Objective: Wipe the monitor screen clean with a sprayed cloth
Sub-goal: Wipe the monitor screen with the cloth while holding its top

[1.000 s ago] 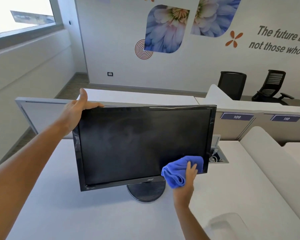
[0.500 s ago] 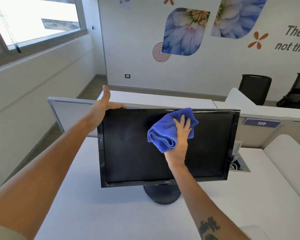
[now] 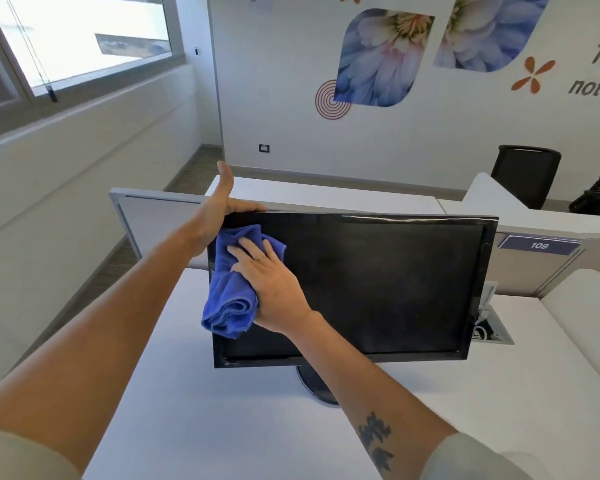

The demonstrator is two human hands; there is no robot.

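- Monitor (image 3: 378,289) stands on its round base near the middle of the white tabletop (image 3: 194,427), dark screen tilted slightly.
- Left hand (image 3: 219,209) grips the monitor's top left corner — thumb raised, fingers over the edge.
- Right hand (image 3: 274,282) presses a bunched blue cloth (image 3: 229,299) flat against the screen's left side — fingers spread.

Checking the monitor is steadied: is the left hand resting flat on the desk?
No, the left hand grips the monitor's top left corner while the right hand presses the blue cloth to it.
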